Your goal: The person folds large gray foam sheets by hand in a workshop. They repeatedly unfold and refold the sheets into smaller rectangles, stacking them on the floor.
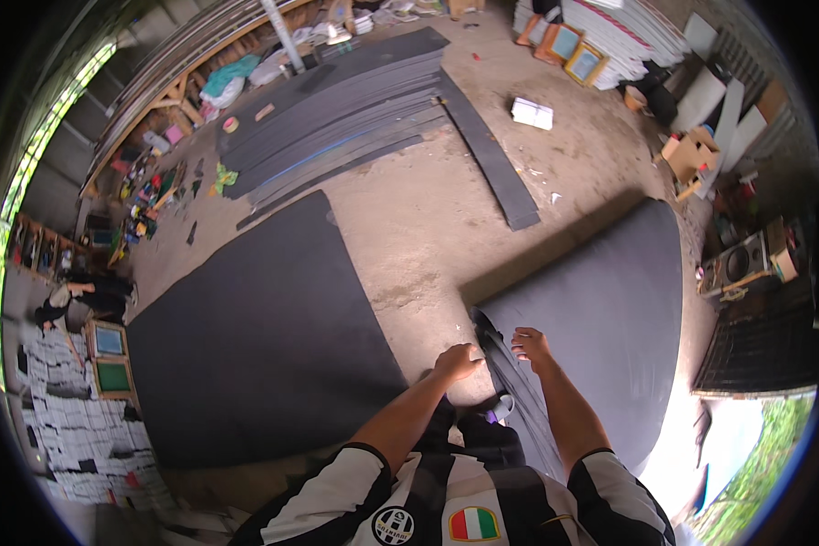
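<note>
**Reader:** The hand first, in the head view?

**Author:** The left hand point(460, 361) has its fingers curled in beside the near-left edge of a large dark sheet point(610, 309); whether it pinches that edge cannot be told. The right hand point(530, 347) is held over the same edge, fingers loosely bent; any grip there is equally unclear.

**Reader:** Where is the sheet?

**Author:** On the right side of the floor point(409, 264), with a second dark sheet point(255, 337) lying flat to the left. A broad shadow point(555, 244) borders its far edge, suggesting that this edge stands off the floor.

**Reader:** How is such an edge best handled?

**Author:** In my judgement, with both hands spaced along it and lifting evenly, since a wide, limp-looking sheet probably creases if drawn from one point. The foot point(500, 407) near the edge is best kept clear of it.

**Reader:** Which way does it point?

**Author:** Its far edge slants from just beyond the hands toward the upper right; the near-left edge, showing several narrow folds or layers, runs back toward the wearer. The long axis cannot be fixed: the right forearm covers part of the sheet, and the lens bends its outline.
</note>
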Available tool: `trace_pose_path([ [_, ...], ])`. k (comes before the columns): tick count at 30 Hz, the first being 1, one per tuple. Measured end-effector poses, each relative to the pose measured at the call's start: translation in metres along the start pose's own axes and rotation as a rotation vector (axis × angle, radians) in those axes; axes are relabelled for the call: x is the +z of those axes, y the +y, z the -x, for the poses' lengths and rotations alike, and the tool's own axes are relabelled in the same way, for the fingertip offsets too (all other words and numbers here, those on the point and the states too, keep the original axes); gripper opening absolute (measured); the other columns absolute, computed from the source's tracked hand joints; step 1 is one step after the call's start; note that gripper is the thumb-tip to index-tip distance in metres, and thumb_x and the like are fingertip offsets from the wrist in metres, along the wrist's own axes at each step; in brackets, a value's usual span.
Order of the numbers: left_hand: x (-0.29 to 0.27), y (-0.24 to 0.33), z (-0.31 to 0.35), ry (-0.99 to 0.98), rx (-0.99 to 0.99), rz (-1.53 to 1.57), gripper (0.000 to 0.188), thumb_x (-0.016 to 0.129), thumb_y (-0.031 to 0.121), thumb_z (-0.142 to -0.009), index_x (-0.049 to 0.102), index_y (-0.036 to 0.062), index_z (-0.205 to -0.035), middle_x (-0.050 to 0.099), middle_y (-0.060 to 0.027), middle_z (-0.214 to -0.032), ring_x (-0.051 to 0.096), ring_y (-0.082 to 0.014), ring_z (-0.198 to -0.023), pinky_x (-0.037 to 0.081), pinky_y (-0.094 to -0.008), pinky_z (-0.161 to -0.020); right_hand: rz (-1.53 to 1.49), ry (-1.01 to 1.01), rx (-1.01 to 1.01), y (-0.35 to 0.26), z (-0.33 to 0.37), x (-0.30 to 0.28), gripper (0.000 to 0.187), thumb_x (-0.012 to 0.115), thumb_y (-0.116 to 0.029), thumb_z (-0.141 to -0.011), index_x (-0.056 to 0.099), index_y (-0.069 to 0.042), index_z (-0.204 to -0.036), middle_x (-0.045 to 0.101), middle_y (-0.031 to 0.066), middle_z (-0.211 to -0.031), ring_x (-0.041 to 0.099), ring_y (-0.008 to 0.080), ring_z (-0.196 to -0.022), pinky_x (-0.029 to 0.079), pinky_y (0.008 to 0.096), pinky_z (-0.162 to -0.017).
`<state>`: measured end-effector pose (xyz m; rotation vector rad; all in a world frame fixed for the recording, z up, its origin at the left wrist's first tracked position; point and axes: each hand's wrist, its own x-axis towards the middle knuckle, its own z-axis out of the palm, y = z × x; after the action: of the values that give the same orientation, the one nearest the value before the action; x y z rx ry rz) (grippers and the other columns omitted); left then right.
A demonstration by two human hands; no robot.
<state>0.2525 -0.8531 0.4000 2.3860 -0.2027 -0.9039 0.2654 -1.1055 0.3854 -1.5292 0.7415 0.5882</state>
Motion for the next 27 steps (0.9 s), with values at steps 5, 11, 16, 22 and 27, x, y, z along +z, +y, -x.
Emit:
trace_pose_path([
  [5, -0.019, -0.059, 0.013, 0.078, -0.088, 0.106, 0.064, 0.066, 0.052, -0.093, 0.059, 0.006, -0.136, 0.065, -0.0182, -0.133, 0.062, -0.034, -0.124, 0.05, -0.0458, -0.103, 0.094, -0.112, -0.019, -0.027, -0.018, 0.07, 0.038, 0.07, -0.02, -0.095, 0.063, -0.008, -0.13, 0.071, 0.005, -0.095, 0.068, 0.014, -0.074, 0.054, 0.0312, -0.065],
  [11, -0.034, -0.078, 0.024, 0.209, -0.118, 0.24, 0.053, 0.067, 0.047, -0.093, 0.067, 0.0059, -0.126, 0.071, -0.0155, -0.123, 0.067, -0.0321, -0.116, 0.053, -0.0427, -0.097, 0.172, -0.213, -0.035, -0.047, -0.023, 0.127, 0.041, 0.071, -0.016, -0.094, 0.061, -0.003, -0.131, 0.07, 0.006, -0.095, 0.067, 0.014, -0.074, 0.054, 0.0294, -0.061],
  [16, -0.031, -0.09, 0.008, 0.397, -0.02, 0.39, 0.044, 0.07, 0.041, -0.092, 0.071, 0.0045, -0.117, 0.074, -0.0152, -0.113, 0.072, -0.0312, -0.105, 0.056, -0.0413, -0.09, 0.173, -0.243, -0.049, -0.052, -0.033, 0.145, 0.049, 0.076, -0.023, -0.09, 0.063, -0.005, -0.133, 0.072, 0.0073, -0.095, 0.069, 0.0135, -0.074, 0.052, 0.0286, -0.06],
  [22, -0.058, -0.072, -0.012, 0.336, -0.006, 0.363, 0.043, 0.071, 0.04, -0.093, 0.071, 0.0034, -0.116, 0.074, -0.0151, -0.114, 0.072, -0.0303, -0.105, 0.056, -0.0401, -0.091, 0.184, -0.24, -0.025, -0.081, -0.034, 0.13, 0.044, 0.072, -0.018, -0.092, 0.062, -0.004, -0.133, 0.071, 0.006, -0.102, 0.068, 0.0136, -0.077, 0.053, 0.0282, -0.063],
  [27, -0.074, -0.05, -0.048, 0.15, -0.017, 0.222, 0.05, 0.069, 0.044, -0.092, 0.069, 0.0032, -0.121, 0.073, -0.0164, -0.118, 0.07, -0.0318, -0.11, 0.054, -0.0411, -0.096, 0.148, -0.197, -0.04, -0.089, -0.058, 0.096, 0.046, 0.072, -0.021, -0.093, 0.062, -0.005, -0.134, 0.071, 0.007, -0.104, 0.068, 0.0152, -0.081, 0.055, 0.0308, -0.067],
])
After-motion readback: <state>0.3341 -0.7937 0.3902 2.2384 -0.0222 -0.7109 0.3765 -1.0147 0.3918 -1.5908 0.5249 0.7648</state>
